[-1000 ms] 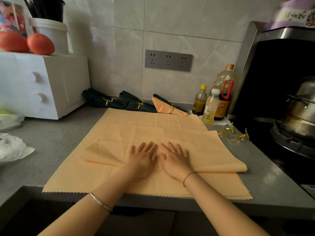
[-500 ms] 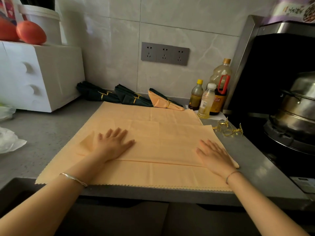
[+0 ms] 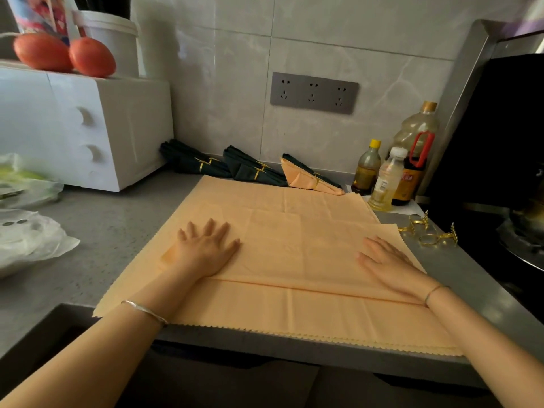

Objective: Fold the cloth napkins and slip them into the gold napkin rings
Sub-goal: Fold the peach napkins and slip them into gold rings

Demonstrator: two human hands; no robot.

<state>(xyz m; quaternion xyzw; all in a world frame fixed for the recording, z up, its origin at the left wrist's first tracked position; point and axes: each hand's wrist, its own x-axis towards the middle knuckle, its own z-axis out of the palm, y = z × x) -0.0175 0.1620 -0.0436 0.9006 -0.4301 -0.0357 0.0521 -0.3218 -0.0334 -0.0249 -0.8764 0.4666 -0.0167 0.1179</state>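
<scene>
Both hands lie flat with straight fingers, holding nothing: the left hand (image 3: 206, 248) presses the left end of the folded peach cloth napkin (image 3: 297, 242) and the right hand (image 3: 388, 263) presses its right end, well apart. Its folded edge runs between the two wrists, over more peach cloth spread on the grey countertop (image 3: 117, 231). Loose gold napkin rings (image 3: 426, 234) sit just beside the napkin's far right corner. Against the tiled wall lie dark green napkins (image 3: 253, 169) and a ringed peach napkin (image 3: 306, 181), with three bottles (image 3: 385, 178) to their right and a white drawer box (image 3: 73, 128) to their left.
</scene>
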